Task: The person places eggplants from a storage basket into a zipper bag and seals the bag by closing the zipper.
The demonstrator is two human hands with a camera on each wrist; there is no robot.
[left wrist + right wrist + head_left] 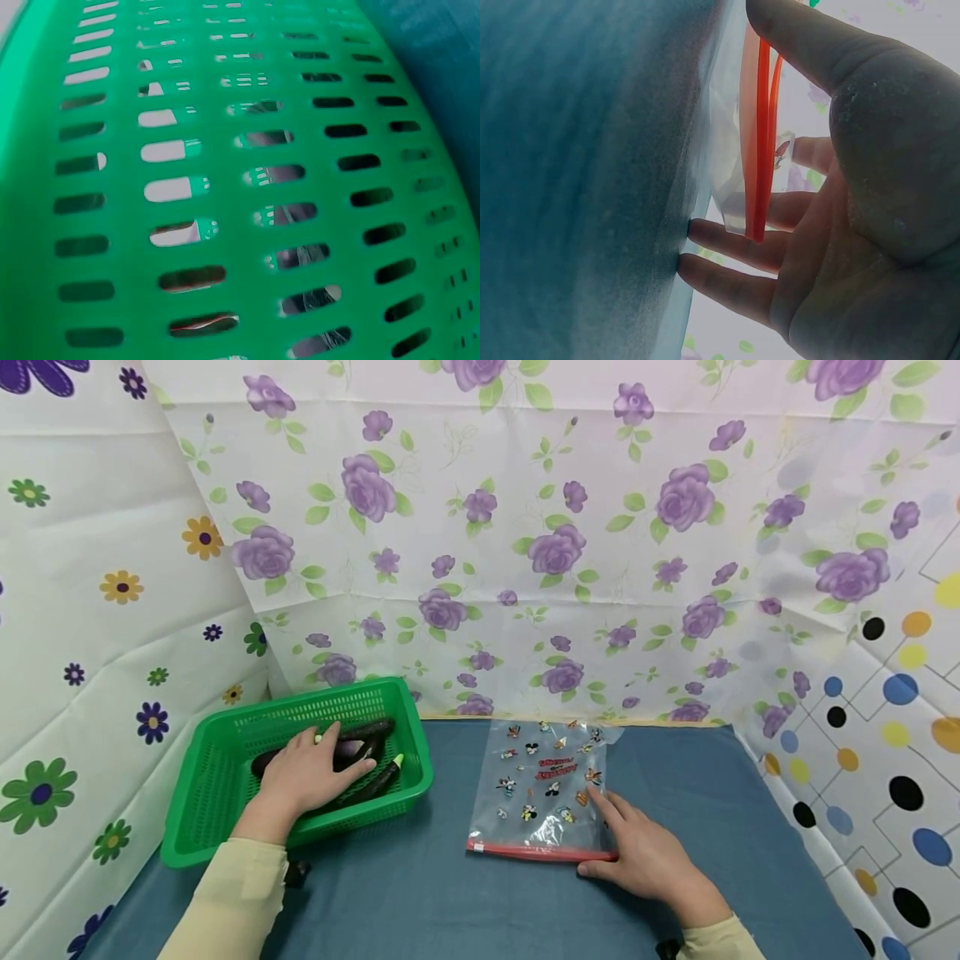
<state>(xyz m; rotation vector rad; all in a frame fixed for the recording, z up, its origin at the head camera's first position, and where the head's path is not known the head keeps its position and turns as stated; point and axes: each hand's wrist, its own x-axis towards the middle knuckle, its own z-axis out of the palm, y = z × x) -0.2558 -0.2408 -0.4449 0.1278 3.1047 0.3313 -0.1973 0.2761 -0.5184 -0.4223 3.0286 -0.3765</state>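
Note:
My left hand [303,774] reaches over the wall of a green plastic basket [420,747] and lies on dark purple eggplants [385,778], thumb spread to the right. Only the basket's slotted wall [124,225] fills the left wrist view, so the fingertips are hidden. A clear zip bag [540,822] with cartoon prints and a red zip strip [517,852] lies flat on the table. At its lower right corner, my right hand [648,847] touches the bag, its fingers fairly straight. The right wrist view shows the red strip [763,150] between thumb and fingers, not pinched.
A blue cloth [420,902] covers the table. Behind it hangs a white sheet with purple flowers [555,552], and patterned sheets close off both sides. The basket stands near the left side of the table.

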